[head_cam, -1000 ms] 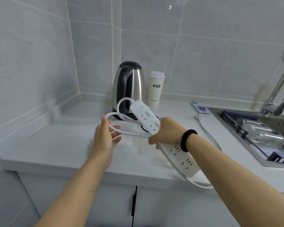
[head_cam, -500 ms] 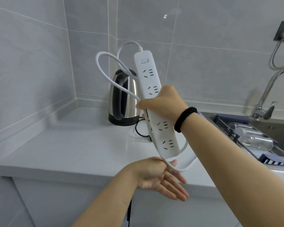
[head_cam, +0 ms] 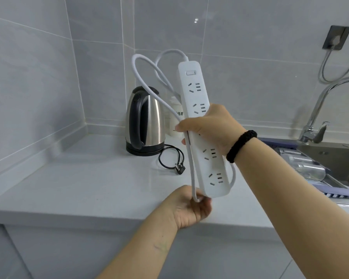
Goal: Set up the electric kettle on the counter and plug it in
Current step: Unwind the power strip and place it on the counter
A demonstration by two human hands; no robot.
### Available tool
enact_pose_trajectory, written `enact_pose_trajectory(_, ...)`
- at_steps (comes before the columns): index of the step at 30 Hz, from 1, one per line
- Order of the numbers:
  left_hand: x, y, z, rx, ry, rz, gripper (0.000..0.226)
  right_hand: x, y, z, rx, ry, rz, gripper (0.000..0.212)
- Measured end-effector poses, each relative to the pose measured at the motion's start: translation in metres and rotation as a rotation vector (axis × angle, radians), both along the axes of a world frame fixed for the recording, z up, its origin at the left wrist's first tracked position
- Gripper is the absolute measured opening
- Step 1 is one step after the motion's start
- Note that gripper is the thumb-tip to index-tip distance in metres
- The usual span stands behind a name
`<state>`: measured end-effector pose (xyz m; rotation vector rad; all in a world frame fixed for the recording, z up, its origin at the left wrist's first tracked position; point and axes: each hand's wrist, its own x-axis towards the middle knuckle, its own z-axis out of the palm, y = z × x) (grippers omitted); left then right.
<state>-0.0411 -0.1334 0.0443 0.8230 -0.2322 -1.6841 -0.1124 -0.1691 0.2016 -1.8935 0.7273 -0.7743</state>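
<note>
I see the counter (head_cam: 73, 190) with the kettle (head_cam: 144, 125) standing far left in the corner, its black plug (head_cam: 178, 169) lying loose beside it. My right hand (head_cam: 208, 129) grips the upright power strip (head_cam: 201, 125); my left hand (head_cam: 191, 208), nearer, closes on its white cord (head_cam: 149, 87).

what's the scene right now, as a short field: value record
kettle: upright on counter, back corner
kettle plug: loose on counter, unplugged
power strip: held upright in right hand
strip cord: looped; low end gripped by left hand
wall outlet: one plug in it
cup: behind strip, mostly hidden
</note>
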Motion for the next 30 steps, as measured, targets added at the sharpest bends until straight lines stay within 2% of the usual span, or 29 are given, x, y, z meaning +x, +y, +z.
enact_pose_trajectory(2, 0.007, -0.004, 0.001, 0.068, -0.011, 0.14, 0.033, -0.01, -0.002, 0.005, 0.005, 0.041, 0.005, 0.019)
enact_pose_trajectory(4, 0.014, -0.005, 0.003, 0.073, -0.049, 0.239, 0.028, -0.021, -0.004, 0.008, -0.024, 0.072, 0.0, 0.022)
enact_pose_trajectory(7, 0.026, -0.004, 0.007, 0.042, -0.119, 0.331, 0.024, -0.037, -0.007, 0.009, -0.09, 0.118, -0.023, 0.022)
enact_pose_trajectory(11, 0.036, 0.006, 0.011, -0.059, -0.24, 0.403, 0.023, -0.047, -0.017, -0.004, -0.051, 0.168, -0.057, 0.021)
enact_pose_trajectory(16, 0.038, 0.023, 0.001, -0.269, -0.58, 0.512, 0.025, -0.039, -0.04, -0.038, 0.231, 0.029, -0.128, 0.022)
enact_pose_trajectory(22, 0.045, 0.038, -0.015, -0.405, -0.987, 0.571, 0.025, -0.015, -0.059, -0.085, 0.522, -0.005, -0.187, 0.029)
enact_pose_trajectory(26, 0.05, 0.046, -0.018, -0.516, -1.173, 0.498, 0.025, -0.005, -0.064, -0.099, 0.66, -0.043, -0.163, 0.031)
enact_pose_trajectory(30, 0.055, 0.057, -0.022, -0.584, -1.35, 0.38, 0.027, -0.002, -0.067, -0.101, 0.78, -0.093, -0.023, 0.029)
